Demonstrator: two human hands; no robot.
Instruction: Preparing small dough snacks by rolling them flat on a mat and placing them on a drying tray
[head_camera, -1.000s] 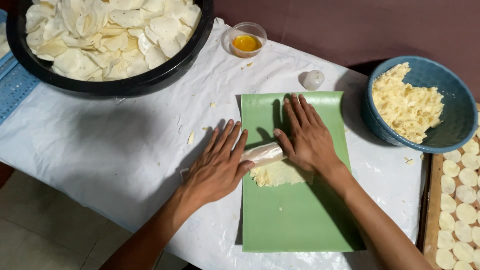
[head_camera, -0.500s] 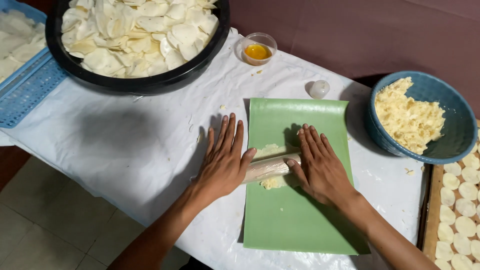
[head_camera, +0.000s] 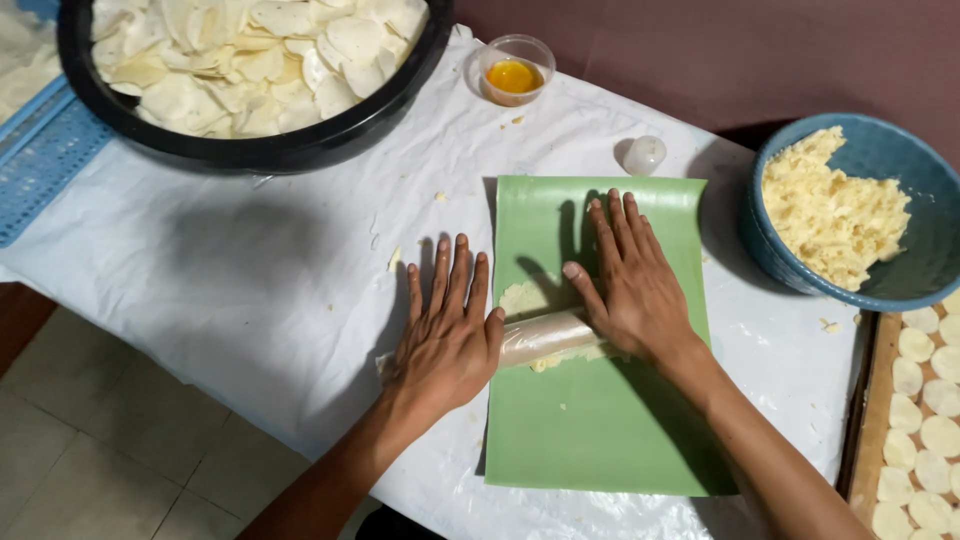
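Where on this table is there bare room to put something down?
The widest free patch is the white sheet between the black basin and the left hand. The near end of the green mat is bare too. It is crowded on the right: blue bowl, tray of discs, and the roller under the right hand.

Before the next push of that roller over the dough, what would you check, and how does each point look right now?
1. Both hands on the roller: left hand and right hand lie flat on the roller. Ok.
2. Dough under the roller: pale dough shows beside it on the green mat. Ok.
3. Mat lies flat: no curl visible. Ok.
4. Roller fully over the mat: its left end reaches past the mat's edge, under the left hand. Not ok.
5. Dough thickness even: cannot tell.
6. More dough near: blue bowl holds plenty. Ok.
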